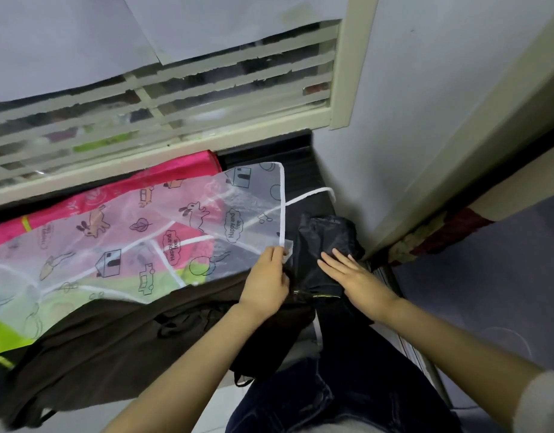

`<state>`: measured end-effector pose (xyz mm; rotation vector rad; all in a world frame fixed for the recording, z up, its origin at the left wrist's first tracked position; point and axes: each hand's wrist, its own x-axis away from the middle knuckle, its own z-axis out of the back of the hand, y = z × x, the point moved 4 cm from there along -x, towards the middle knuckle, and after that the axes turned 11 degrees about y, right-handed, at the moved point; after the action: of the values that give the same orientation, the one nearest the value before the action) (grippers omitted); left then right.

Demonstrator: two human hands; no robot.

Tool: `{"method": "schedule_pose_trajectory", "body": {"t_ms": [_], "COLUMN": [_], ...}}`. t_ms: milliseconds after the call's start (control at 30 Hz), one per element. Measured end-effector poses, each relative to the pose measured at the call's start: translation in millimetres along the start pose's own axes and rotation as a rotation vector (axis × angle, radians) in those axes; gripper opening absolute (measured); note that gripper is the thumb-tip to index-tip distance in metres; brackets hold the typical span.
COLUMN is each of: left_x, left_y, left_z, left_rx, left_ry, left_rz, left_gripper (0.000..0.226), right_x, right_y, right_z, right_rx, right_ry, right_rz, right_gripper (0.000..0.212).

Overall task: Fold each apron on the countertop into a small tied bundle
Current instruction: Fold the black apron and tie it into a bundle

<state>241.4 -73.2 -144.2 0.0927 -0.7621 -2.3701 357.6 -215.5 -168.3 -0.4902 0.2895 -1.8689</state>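
The translucent apron [144, 239], printed with rabbits, houses, cars and the words "Happy and free", lies spread flat across the desk [300, 170], its white-trimmed edge running down its right side. At the lower right corner of the translucent apron the left hand [266, 276] grasps it, with the fingers curled and the corner pinched between thumb and fingertips. Just to the right of that corner sits a crumpled black cloth [325, 235], and the right hand [350, 273] rests on it released, fingers straight and slightly spread, palm down, holding nothing. The two hands are near each other but apart, with the black cloth between and under them. A white strap [313, 193] leads off the translucent apron's right edge and loops over the desk behind the black cloth. Under the translucent apron and showing through it lies a pink apron [182, 167], which juts out past its far edge. Along the translucent apron's near edge a dark brown cloth [113, 332] lies rumpled and hangs over the front of the desk. Beyond the translucent apron's far side is a barred window [176, 98].
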Motion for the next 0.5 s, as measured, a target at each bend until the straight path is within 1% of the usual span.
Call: {"method": "schedule_pose_trajectory", "body": {"t_ms": [33, 100, 133, 200, 267, 367, 500], "left_x": [-0.3, -1.3, -1.5, -2.1, -4.3, -8.8, -9.7], "left_y": [-1.9, -4.4, -4.3, -3.4, -1.2, 2.5, 3.5], "left_z": [-0.1, -4.9, -8.9, -15.9, -20.6, -22.6, -27.1], "left_rx": [-0.047, -0.133, -0.171, -0.205, -0.173, -0.067, -0.005], "left_ry": [0.001, -0.090, -0.145, -0.241, -0.265, -0.216, -0.232], "left_rz": [-0.124, -0.335, -0.418, -0.518, -0.554, -0.539, -0.474], "left_gripper": [0.051, 0.074, 0.079, 0.080, 0.074, 0.061, 0.056], "right_x": [0.9, 2.7, 4.8, 9.5, 15.4, 21.2, 25.6], "right_y": [1.3, 3.1, 4.0, 6.1, 9.0, 15.3, 19.4], "right_z": [-1.8, -4.9, -5.1, -3.5, -0.1, 1.8, 3.4], "right_rx": [-0.035, -0.103, -0.143, -0.240, -0.342, -0.458, -0.473], "right_ry": [0.003, 0.003, 0.004, 0.012, 0.011, 0.032, 0.102], "right_rz": [-0.001, 0.002, -0.001, -0.019, -0.073, -0.139, -0.194], "right_gripper": [0.084, 0.083, 0.083, 0.081, 0.078, 0.073, 0.051]}}
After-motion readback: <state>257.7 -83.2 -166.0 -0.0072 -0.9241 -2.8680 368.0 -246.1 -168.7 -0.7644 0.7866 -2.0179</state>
